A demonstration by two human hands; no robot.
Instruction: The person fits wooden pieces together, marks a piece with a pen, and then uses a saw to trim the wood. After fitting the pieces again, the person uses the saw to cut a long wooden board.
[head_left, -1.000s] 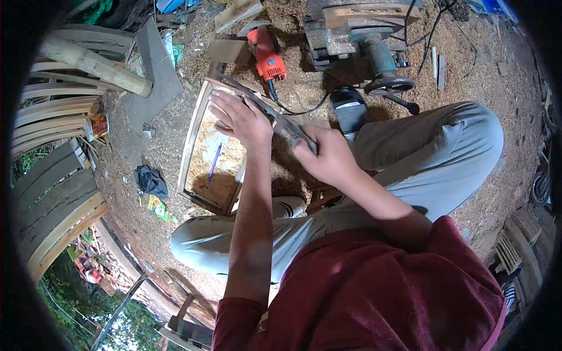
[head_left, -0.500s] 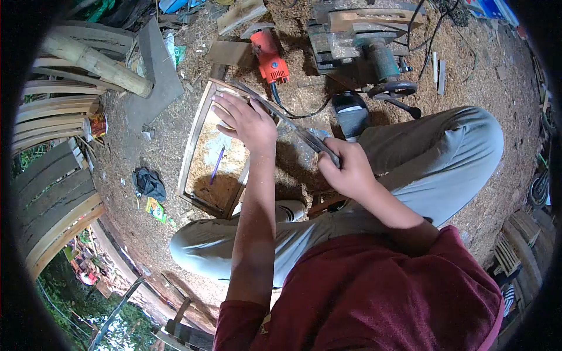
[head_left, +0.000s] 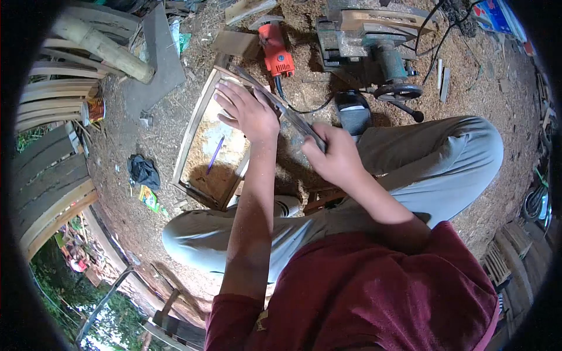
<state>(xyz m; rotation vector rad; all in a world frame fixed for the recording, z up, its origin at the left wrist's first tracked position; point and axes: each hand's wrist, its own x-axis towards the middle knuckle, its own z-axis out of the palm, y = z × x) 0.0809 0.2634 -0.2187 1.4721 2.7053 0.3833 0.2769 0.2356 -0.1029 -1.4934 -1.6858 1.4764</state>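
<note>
A wooden frame (head_left: 188,142) lies in front of me, with a purple pen (head_left: 215,154) inside it on sawdust. My left hand (head_left: 249,112) rests over its upper right part, fingers spread; whatever lies under the palm is hidden. My right hand (head_left: 335,151) is wrapped round the near end of a long, dark, flat tool (head_left: 291,116). The tool slants up and left along the frame's right side, passing close to my left hand, and its far end lies near the frame's top corner.
Beyond the frame lies an orange power tool (head_left: 275,51) with a cord. A vise (head_left: 391,63) with a handwheel stands at upper right, a black sandal (head_left: 353,113) below it. Bamboo (head_left: 105,48) and curved slats (head_left: 52,98) are at left, a black bag (head_left: 143,171) nearby.
My right hand and the long tool have moved slightly left and up relative to the frame. The whole view has shifted a little. My left hand stays on the frame.
</note>
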